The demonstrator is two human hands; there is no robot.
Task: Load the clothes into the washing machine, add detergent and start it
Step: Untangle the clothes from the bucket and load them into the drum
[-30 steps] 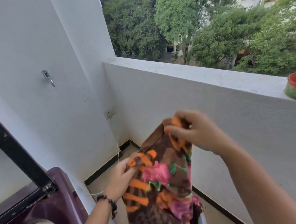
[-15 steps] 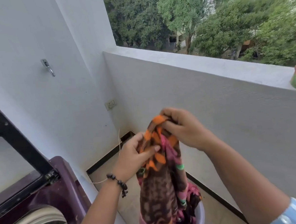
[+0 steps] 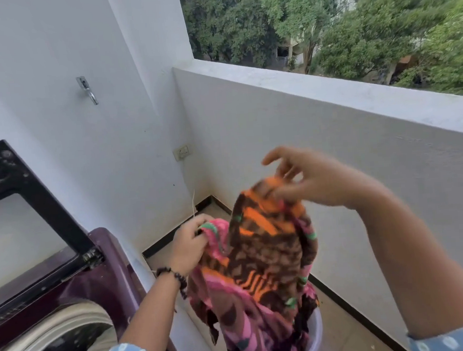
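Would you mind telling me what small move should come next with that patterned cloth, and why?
Probably swing the orange, pink and brown patterned cloth left toward the purple washing machine's open drum. The left hand grips its pink edge and the right hand pinches its top, lid raised, but the cloth's lower end hangs inside the white basket.

Upper-floor home balcony used as a laundry corner. A top-loading washer [image 3: 77, 295] with raised lid [image 3: 22, 217] stands against a white wall; right of it, a socket [image 3: 182, 152] low on the wall, a tiled floor [image 3: 342, 329], a parapet [image 3: 328, 91], and treetops [image 3: 350, 16] beyond.
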